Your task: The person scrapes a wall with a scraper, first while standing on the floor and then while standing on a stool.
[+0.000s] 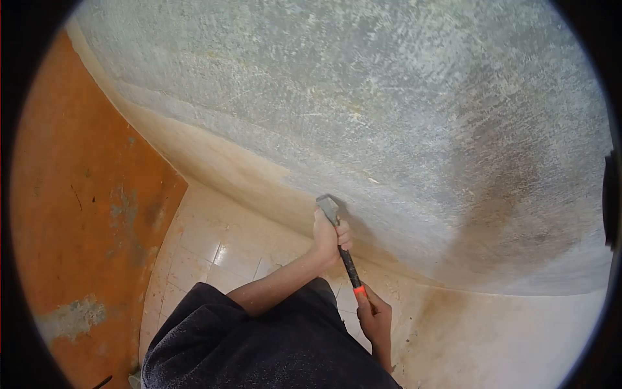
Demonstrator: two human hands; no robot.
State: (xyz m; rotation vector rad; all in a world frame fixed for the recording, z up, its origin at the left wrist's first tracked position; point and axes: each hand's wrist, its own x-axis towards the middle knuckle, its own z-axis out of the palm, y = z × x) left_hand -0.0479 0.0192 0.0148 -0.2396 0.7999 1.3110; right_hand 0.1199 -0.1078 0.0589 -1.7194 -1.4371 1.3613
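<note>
A long-handled scraper [348, 264] with a black shaft and an orange-red band slants up from lower right to upper left. Its grey head [327, 207] is at the lower part of the mottled grey-green wall [363, 117], near the edge of a cream strip. Just below the head, my left hand [329, 235] is closed around the tool. My right hand [374, 316] grips the handle's lower end by the orange-red band. Whether the blade touches the wall is hard to tell.
An orange wall [97, 194] with grey worn patches stands at the left. Pale floor tiles [204, 249] with scattered debris lie below. A whitish wall [518, 337] is at the lower right, and a dark object [610, 201] shows at the right edge.
</note>
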